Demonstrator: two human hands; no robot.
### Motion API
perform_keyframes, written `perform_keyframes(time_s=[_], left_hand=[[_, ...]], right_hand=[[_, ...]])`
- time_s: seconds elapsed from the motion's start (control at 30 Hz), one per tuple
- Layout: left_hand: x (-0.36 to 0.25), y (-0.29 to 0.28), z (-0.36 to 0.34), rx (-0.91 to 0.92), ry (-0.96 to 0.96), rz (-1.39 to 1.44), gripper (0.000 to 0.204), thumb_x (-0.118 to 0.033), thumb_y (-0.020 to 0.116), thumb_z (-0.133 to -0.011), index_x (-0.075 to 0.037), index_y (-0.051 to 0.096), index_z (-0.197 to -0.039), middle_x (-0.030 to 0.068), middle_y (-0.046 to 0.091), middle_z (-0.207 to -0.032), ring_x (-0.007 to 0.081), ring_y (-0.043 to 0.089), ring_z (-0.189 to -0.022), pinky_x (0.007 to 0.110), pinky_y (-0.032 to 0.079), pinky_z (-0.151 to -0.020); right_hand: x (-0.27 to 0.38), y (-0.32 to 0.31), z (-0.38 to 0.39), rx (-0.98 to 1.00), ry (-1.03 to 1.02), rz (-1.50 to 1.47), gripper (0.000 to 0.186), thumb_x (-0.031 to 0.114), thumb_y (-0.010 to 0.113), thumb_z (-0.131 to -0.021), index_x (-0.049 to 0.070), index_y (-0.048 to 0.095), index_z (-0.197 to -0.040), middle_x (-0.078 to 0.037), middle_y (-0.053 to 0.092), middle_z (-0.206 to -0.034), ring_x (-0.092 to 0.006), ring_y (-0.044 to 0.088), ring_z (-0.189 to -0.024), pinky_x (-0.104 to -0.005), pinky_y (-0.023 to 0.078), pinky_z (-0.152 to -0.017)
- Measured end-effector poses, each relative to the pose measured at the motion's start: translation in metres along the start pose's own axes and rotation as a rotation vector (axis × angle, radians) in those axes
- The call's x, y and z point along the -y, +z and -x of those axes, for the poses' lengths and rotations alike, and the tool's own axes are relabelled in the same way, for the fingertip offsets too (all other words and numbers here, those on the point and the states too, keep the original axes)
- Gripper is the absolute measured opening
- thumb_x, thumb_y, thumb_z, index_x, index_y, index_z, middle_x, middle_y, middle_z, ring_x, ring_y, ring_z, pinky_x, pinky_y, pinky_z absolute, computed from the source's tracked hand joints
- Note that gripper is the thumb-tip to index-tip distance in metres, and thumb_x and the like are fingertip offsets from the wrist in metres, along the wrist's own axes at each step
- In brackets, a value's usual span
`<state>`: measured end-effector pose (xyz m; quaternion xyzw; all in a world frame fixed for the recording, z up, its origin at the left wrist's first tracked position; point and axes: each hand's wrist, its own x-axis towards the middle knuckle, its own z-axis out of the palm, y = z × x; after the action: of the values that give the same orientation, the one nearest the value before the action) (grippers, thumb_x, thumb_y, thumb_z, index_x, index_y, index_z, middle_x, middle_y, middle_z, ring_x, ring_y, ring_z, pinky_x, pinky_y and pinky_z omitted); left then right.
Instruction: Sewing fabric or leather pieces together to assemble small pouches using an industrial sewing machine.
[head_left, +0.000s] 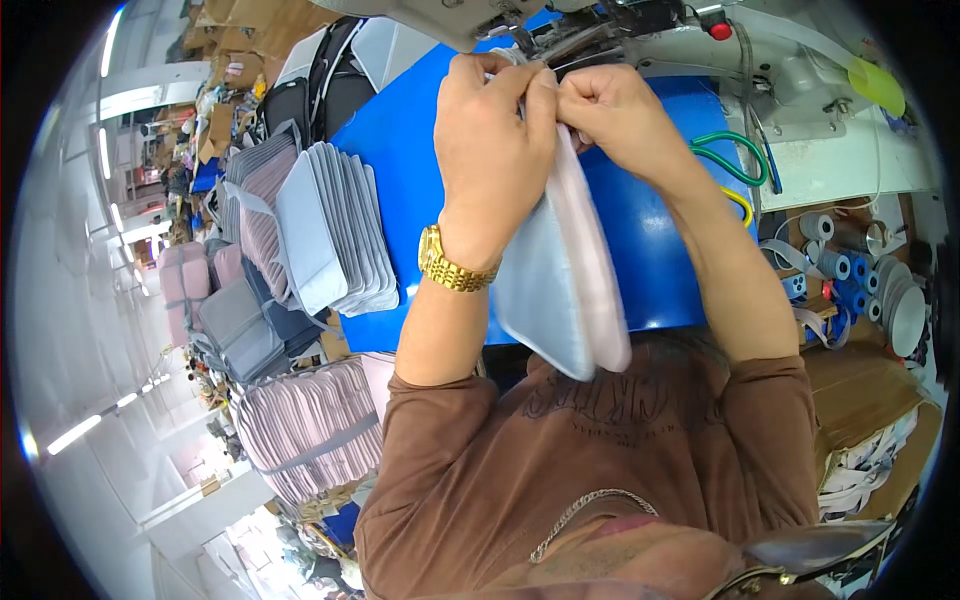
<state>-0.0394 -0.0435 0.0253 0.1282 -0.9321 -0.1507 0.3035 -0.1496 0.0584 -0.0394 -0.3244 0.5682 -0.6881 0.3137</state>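
Note:
Two padded fabric panels hang edge-on from my hands above the blue tabletop, a light blue panel (pixel 545 290) in front and a pale pink panel (pixel 597 290) against its right side. My left hand (pixel 495 140), with a gold watch (pixel 450 262) on its wrist, is closed around their upper end. Fingers curled, my right hand (pixel 615 115) pinches the panels' top edge beside the left fingertips. What lies between the fingertips is partly hidden. Just beyond both hands is the sewing machine (pixel 580 40).
A stack of grey-blue panels (pixel 325 230) stands left on the blue table (pixel 660 280). Green-handled scissors (pixel 735 155) lie right of my right wrist. Thread spools (pixel 855 270) fill a shelf at the right. A strapped bundle of pink panels (pixel 310 425) sits lower left.

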Motion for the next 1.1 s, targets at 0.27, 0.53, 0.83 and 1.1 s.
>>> perform_keyframes(time_s=[0.27,0.53,0.83,1.1], left_hand=[[-0.004,-0.011,0.035,-0.011,0.038,0.111,0.033,-0.029,0.075,-0.094,-0.006,0.077,-0.117,0.0220,0.064,-0.126,0.0367,0.063,-0.110,0.043,0.053,-0.089],[-0.076,-0.050,0.144,0.280,0.316,0.135,0.066,-0.042,0.085,-0.078,-0.011,0.068,-0.134,0.0181,0.055,-0.148,0.0408,0.055,-0.125,0.051,0.050,-0.099],[-0.076,-0.054,0.120,0.119,0.215,0.055,0.054,0.007,0.074,-0.071,0.005,0.070,-0.124,0.0183,0.066,-0.115,0.0349,0.064,-0.097,0.042,0.054,-0.082],[-0.077,-0.053,0.104,0.043,0.212,0.091,0.040,0.010,0.078,-0.072,0.004,0.074,-0.111,0.0141,0.070,-0.101,0.0289,0.065,-0.086,0.037,0.054,-0.072]], right_hand=[[0.017,-0.013,0.036,-0.030,-0.065,0.177,0.044,0.017,0.074,-0.087,-0.006,0.067,-0.124,-0.002,0.052,-0.061,-0.0087,0.047,-0.057,-0.0303,0.040,-0.054],[0.007,-0.006,0.035,0.055,-0.065,-0.172,0.047,0.006,0.065,-0.097,-0.010,0.056,-0.140,0.003,0.055,-0.068,-0.0041,0.051,-0.060,-0.0233,0.043,-0.054],[0.023,-0.004,0.038,-0.041,-0.032,0.127,0.039,0.014,0.072,-0.090,-0.006,0.070,-0.123,-0.001,0.059,-0.065,-0.0068,0.055,-0.059,-0.0276,0.046,-0.055],[0.020,-0.011,0.069,0.034,-0.005,0.041,0.047,0.014,0.072,-0.093,-0.011,0.063,-0.131,0.002,0.052,-0.064,-0.0057,0.047,-0.058,-0.0278,0.042,-0.055]])
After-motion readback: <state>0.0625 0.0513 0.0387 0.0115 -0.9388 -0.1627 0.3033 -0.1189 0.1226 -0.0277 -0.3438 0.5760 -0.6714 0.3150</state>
